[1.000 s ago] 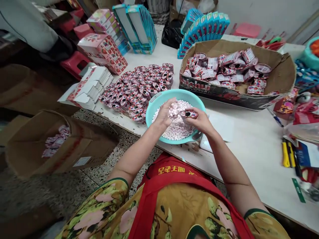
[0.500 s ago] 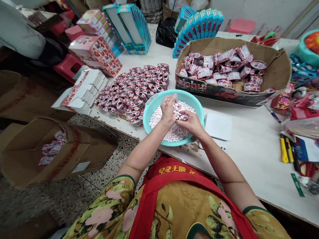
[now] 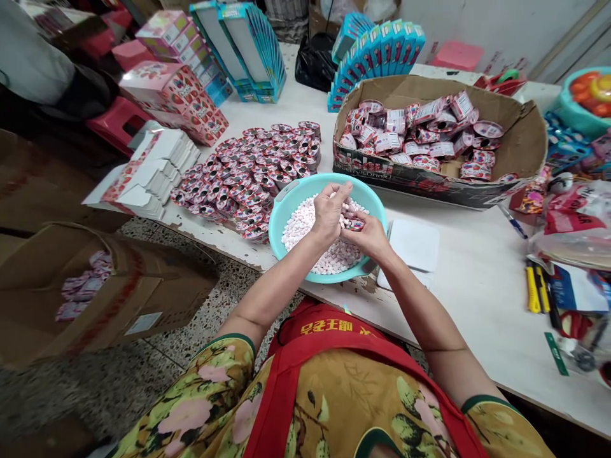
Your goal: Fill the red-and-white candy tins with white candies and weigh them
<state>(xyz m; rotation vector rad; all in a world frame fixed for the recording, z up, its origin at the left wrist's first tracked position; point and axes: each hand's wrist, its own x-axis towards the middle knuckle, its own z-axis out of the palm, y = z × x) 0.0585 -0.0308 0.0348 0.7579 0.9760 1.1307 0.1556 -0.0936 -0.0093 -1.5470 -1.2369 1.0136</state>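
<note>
A turquoise basin [image 3: 281, 238] full of small whitish-pink candies [image 3: 303, 219] stands at the table's front edge. Over it, my left hand [image 3: 328, 213] is curled around some candies, its fingers tipped toward my right hand. My right hand [image 3: 370, 235] grips a small red-and-pink printed container [image 3: 354, 224] just above the candies; the fingers cover most of it. Left of the basin stand many similar containers [image 3: 260, 165], upright in tight rows with their openings up. Behind the basin, more containers lie jumbled in a cut-down cardboard box [image 3: 520, 137].
A white flat device like a scale [image 3: 415, 245] lies right of the basin. Folded white cartons [image 3: 160, 168] and strawberry-print boxes [image 3: 176, 95] are at left. Blue display boxes [image 3: 382, 51] stand behind. A floor carton [image 3: 157, 292] sits at lower left; cutters [image 3: 537, 286] lie far right.
My left hand has turned its fingers further over toward the container, and fewer candies show in it. Both hands shifted slightly right over the basin. The whole view has moved a little.
</note>
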